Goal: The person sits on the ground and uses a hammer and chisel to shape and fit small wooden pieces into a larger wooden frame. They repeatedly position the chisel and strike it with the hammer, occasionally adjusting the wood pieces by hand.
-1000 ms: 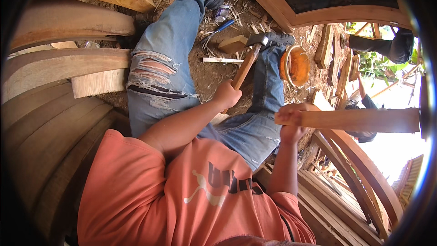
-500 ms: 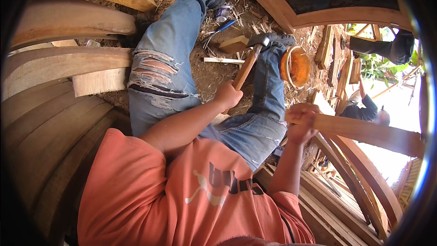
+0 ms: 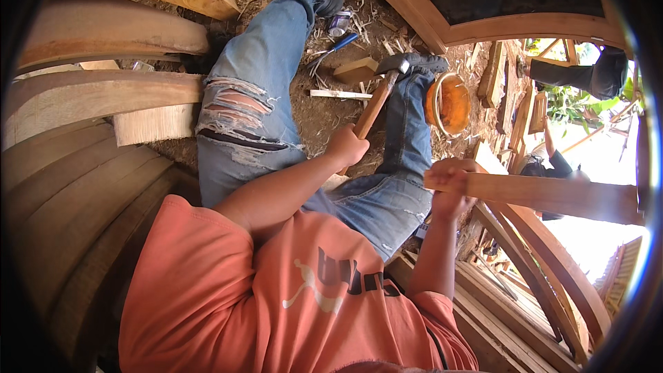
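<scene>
Gripping hammer: L hand, closed; R hand clenching board, far end higher vs prev.

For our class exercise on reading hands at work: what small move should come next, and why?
Probably steady the board first: the right hand grips it only near one end, while the left hand holds the hammer apart from it.

Stacked boards and shavings on dirt show a carpentry workshop.
</scene>
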The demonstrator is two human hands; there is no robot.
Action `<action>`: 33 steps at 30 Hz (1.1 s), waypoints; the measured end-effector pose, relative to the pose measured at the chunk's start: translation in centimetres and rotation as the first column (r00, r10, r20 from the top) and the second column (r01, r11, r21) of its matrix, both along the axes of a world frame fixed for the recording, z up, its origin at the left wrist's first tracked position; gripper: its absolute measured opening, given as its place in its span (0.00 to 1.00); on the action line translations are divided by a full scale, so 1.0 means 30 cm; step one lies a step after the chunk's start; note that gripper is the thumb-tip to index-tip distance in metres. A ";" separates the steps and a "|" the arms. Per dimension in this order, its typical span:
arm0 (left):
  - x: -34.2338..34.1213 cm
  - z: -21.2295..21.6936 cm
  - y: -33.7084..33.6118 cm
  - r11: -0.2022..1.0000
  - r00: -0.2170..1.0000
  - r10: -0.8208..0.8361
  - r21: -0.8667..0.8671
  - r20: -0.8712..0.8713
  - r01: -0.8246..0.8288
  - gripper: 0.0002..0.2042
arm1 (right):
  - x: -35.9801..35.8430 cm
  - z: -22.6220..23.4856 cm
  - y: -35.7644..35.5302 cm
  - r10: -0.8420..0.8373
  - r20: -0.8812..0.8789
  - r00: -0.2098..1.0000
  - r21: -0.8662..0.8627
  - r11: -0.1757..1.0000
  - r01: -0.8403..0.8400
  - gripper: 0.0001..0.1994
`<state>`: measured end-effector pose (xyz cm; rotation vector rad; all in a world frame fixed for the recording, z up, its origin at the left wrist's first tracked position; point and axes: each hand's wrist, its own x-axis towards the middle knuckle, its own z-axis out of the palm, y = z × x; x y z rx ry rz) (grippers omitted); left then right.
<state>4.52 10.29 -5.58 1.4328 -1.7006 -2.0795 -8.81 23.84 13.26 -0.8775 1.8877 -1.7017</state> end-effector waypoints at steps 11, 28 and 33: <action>0.011 0.023 -0.002 1.000 0.998 -0.015 0.028 0.054 0.013 0.22 | 0.035 -0.081 0.011 -0.287 0.248 0.925 0.354 0.916 0.189 0.12; 0.002 0.010 -0.011 0.996 0.999 -0.005 0.090 0.054 0.000 0.17 | -0.111 0.056 0.126 -0.353 -0.230 0.907 0.502 0.755 0.421 0.12; -0.005 -0.009 0.013 0.997 0.999 -0.044 0.062 -0.018 0.045 0.17 | -0.172 -0.041 0.466 -0.519 -0.088 0.850 0.543 0.691 0.478 0.08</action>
